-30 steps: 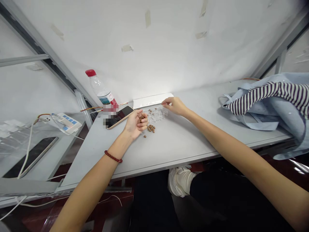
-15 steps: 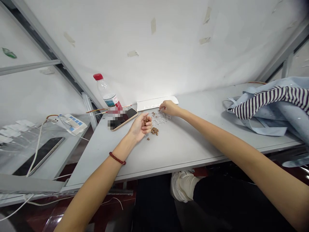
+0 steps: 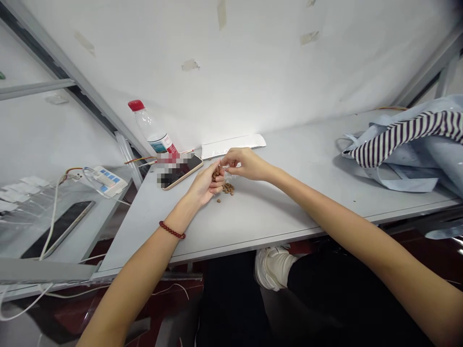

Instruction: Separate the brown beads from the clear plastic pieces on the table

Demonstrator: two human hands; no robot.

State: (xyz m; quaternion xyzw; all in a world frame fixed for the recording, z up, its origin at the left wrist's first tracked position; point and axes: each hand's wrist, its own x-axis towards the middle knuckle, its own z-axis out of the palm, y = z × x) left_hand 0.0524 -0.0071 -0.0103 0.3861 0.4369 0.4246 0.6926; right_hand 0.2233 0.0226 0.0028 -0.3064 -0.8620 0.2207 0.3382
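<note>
Cupped palm up, my left hand [image 3: 205, 185] holds several small brown pellets [image 3: 216, 174] behind its curled fingers. A red bead bracelet [image 3: 172, 230] circles that wrist. My right hand [image 3: 244, 164] is at the left fingertips, thumb and fingers pinched close over the cupped palm; whatever it grips is too small to make out. On the grey table [image 3: 260, 212] just below the hands lies a small pile of brown pellets [image 3: 228, 188], with one loose pellet [image 3: 218, 201] apart from it. Clear plastic bits [image 3: 228, 176] are partly hidden behind my right hand.
Behind the hands, a flat white packet [image 3: 233, 145] lies along the wall. A phone [image 3: 183, 172] and a red-capped bottle [image 3: 152, 126] stand to the left. A light blue bag with striped trim [image 3: 398, 144] is at right; a power strip [image 3: 108, 182] sits on the lower left shelf.
My right hand has moved left, from the clear plastic bits to the fingertips of my left hand. My left hand stays cupped around the pellets. The view has shifted slightly.
</note>
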